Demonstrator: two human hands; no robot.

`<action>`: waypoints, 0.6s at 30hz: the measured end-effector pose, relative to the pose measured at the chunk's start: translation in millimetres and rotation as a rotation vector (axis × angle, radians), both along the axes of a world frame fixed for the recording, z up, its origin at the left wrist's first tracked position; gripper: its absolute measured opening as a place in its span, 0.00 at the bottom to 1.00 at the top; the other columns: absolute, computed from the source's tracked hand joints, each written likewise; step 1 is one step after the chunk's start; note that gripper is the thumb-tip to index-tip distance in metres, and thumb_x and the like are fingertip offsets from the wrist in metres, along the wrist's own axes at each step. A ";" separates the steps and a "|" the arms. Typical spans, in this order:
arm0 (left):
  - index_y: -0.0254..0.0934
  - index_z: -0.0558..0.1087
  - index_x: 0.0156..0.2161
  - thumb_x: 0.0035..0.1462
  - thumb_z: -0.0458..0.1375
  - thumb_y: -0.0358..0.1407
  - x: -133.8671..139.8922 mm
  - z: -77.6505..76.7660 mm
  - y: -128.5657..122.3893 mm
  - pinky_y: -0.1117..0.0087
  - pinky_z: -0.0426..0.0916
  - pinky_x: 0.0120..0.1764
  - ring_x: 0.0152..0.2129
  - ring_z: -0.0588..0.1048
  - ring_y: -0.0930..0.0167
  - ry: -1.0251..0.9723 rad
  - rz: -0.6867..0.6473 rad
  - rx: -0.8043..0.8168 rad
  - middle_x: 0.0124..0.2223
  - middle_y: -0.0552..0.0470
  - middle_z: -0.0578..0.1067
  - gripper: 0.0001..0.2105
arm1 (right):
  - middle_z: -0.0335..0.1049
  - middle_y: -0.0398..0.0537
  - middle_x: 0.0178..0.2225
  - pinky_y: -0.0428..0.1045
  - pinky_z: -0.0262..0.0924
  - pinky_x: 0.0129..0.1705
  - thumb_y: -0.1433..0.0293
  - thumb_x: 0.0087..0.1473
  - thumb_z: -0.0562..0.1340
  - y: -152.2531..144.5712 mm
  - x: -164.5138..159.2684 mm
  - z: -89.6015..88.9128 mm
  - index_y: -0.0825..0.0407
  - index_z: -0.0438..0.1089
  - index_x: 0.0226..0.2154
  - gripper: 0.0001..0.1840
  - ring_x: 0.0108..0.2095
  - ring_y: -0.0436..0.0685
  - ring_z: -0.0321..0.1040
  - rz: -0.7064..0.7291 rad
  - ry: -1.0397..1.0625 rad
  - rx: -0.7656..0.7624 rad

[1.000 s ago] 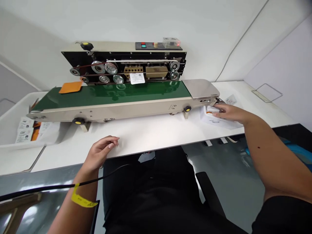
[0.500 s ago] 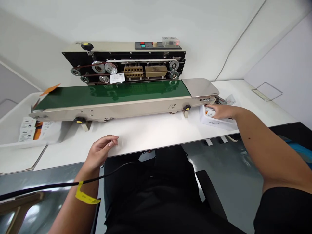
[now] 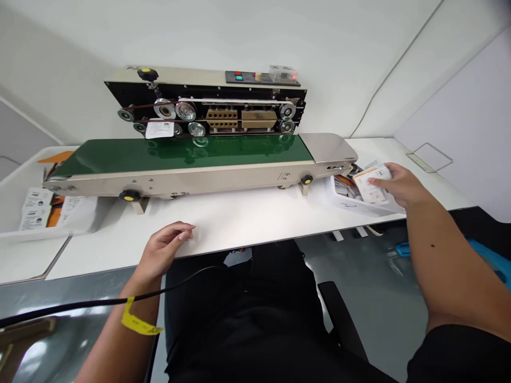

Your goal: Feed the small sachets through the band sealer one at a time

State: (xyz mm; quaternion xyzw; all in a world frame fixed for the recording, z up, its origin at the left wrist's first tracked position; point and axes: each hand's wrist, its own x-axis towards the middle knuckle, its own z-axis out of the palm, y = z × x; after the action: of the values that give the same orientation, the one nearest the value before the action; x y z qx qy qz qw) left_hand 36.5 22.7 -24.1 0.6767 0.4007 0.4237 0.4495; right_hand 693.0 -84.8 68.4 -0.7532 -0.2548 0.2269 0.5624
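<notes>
A yellow tag (image 3: pixel 139 323), its print too small to read, hangs at the left forearm (image 3: pixel 131 303), while the left grip (image 3: pixel 167 249) rests by the front of the desk (image 3: pixel 247 218), loosely open and empty. The right grip (image 3: pixel 399 183) is closed on white packets (image 3: pixel 369 187) with unreadable print, tilted over a white bin (image 3: pixel 345 203) bearing an illegible handwritten mark. Beyond the green belt (image 3: pixel 191 154), 1 printed white packet (image 3: pixel 158 129) sits against the rollers (image 3: pixel 197 129).
</notes>
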 end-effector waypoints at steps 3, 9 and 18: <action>0.39 0.83 0.43 0.62 0.68 0.50 -0.2 -3.2 1.4 0.67 0.73 0.40 0.35 0.77 0.66 -0.018 -0.001 -0.001 0.36 0.49 0.79 0.15 | 0.80 0.51 0.38 0.50 0.73 0.32 0.90 0.47 0.69 -7.4 5.3 8.9 0.49 0.74 0.36 0.21 0.32 0.55 0.78 -0.080 -0.040 0.242; 0.39 0.83 0.44 0.61 0.69 0.48 -1.5 -11.0 2.4 0.67 0.73 0.41 0.36 0.78 0.66 0.001 0.011 -0.022 0.38 0.48 0.81 0.14 | 0.79 0.51 0.49 0.54 0.75 0.51 0.88 0.47 0.67 -0.7 -56.7 28.8 0.46 0.70 0.40 0.24 0.49 0.56 0.80 -0.167 -0.347 0.657; 0.38 0.81 0.48 0.67 0.64 0.48 2.2 1.8 -3.4 0.64 0.75 0.44 0.39 0.79 0.65 0.080 -0.093 0.065 0.41 0.45 0.80 0.16 | 0.79 0.42 0.49 0.67 0.75 0.54 0.70 0.64 0.64 36.5 -324.9 -61.1 0.33 0.78 0.44 0.13 0.49 0.65 0.77 0.891 -0.932 0.304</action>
State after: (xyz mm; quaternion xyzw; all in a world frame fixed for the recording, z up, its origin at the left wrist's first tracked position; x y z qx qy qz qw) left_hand 38.7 19.3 -22.4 0.7251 0.3727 0.3876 0.4301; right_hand 368.1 -48.3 7.3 -0.5074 -0.7879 0.0498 0.3454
